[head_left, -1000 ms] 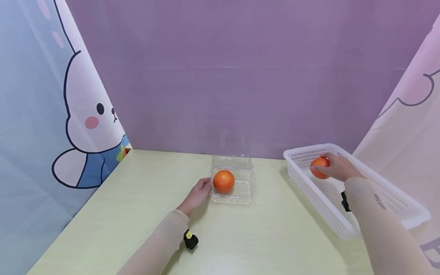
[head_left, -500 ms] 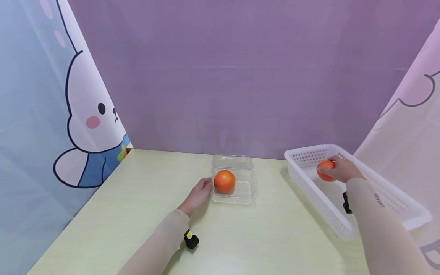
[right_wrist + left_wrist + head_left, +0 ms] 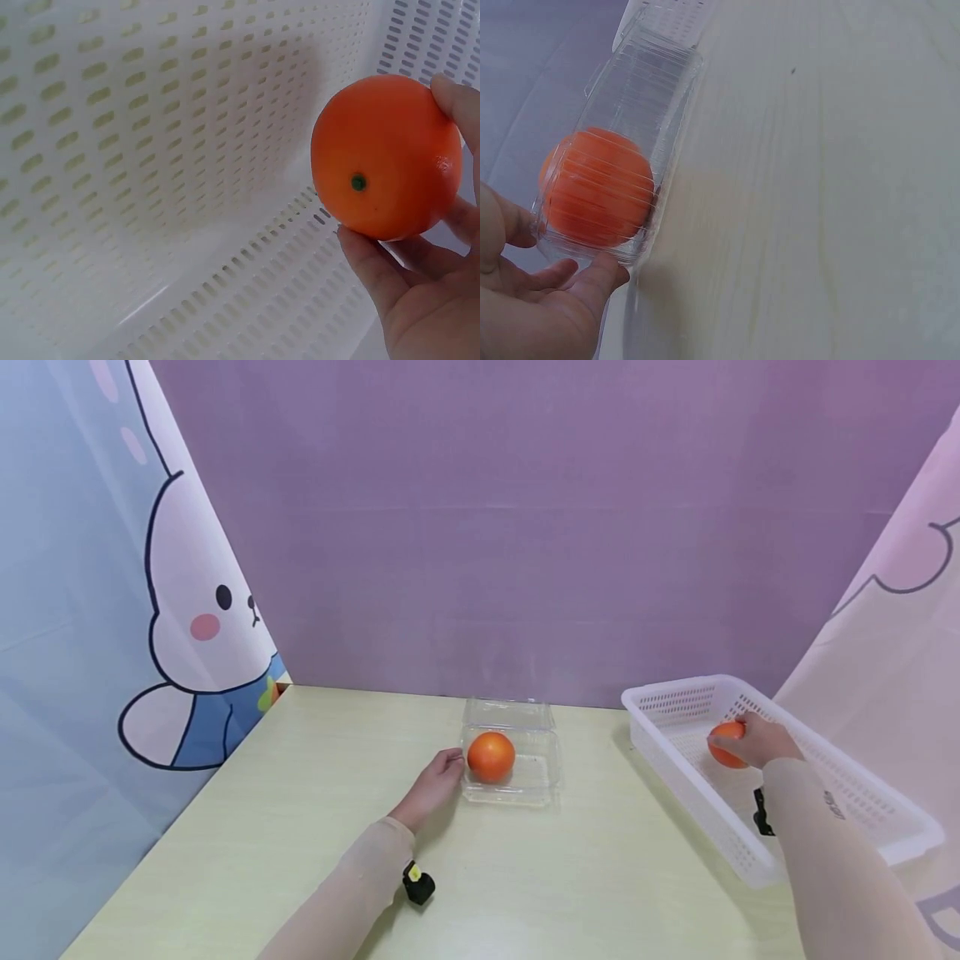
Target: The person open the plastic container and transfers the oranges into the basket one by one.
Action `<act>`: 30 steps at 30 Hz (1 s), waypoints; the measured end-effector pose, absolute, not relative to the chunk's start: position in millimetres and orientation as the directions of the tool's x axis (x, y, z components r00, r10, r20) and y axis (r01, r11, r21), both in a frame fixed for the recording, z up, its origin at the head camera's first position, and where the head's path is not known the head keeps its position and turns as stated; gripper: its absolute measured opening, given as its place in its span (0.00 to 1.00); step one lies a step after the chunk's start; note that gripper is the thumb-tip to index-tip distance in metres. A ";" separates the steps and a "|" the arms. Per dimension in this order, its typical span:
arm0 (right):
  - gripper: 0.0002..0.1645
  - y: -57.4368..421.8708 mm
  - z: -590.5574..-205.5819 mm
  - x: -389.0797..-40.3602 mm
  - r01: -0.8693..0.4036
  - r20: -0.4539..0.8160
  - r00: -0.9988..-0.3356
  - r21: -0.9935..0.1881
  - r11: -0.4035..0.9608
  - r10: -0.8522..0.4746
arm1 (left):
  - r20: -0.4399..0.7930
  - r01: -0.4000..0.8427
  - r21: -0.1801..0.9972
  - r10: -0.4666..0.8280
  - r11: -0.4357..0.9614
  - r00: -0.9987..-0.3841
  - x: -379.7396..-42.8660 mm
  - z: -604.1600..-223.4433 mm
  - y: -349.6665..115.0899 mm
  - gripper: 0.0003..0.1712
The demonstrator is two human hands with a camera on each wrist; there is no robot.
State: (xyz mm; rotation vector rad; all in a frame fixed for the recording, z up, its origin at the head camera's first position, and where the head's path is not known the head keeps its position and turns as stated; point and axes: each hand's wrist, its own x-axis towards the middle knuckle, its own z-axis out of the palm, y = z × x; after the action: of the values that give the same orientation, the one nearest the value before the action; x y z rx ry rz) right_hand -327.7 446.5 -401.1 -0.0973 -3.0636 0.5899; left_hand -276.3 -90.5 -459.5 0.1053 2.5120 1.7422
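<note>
A clear plastic clamshell box (image 3: 536, 768) lies on the table with its lid folded back toward the wall. In its left half sits an orange (image 3: 491, 757), seen through the ribbed wall in the left wrist view. My left hand (image 3: 437, 783) pinches the box's left edge between thumb and fingers (image 3: 596, 281). On the right, my right hand (image 3: 767, 742) grips a second orange (image 3: 382, 161) inside the white perforated basket (image 3: 697, 793). A small green stem spot shows on that orange, and the thumb and fingertips curl around its side.
The basket's long slotted wall (image 3: 172, 112) rises beside the held orange. Behind the pale wooden table (image 3: 600, 877) hangs a purple cloth (image 3: 480, 527). A cartoon-printed curtain (image 3: 67, 610) borders the left side, and another pale curtain (image 3: 892, 693) the right.
Holding its orange, my right hand has moved rightward and nearer to me within the basket. The left hand, the box and the orange inside it have kept their places.
</note>
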 end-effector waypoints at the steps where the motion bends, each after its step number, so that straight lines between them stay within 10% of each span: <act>1: 0.44 447.1 -401.9 -327.6 0.066 0.008 -0.997 -0.374 0.925 0.074 | -0.028 0.010 0.936 0.103 0.351 -0.994 -276.4 -459.5 -90.5 0.28; 30: 0.48 454.9 -411.3 -319.5 0.166 -0.074 -0.986 -0.417 0.894 0.149 | -0.033 0.007 0.934 0.107 0.357 -0.994 -276.7 -458.5 -89.0 0.28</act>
State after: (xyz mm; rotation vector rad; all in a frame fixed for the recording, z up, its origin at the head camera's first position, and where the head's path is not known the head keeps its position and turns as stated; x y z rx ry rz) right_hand -319.5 454.9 -411.3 -0.2574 -3.0964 0.6868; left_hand -276.7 -89.0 -458.5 0.1058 2.5148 1.7295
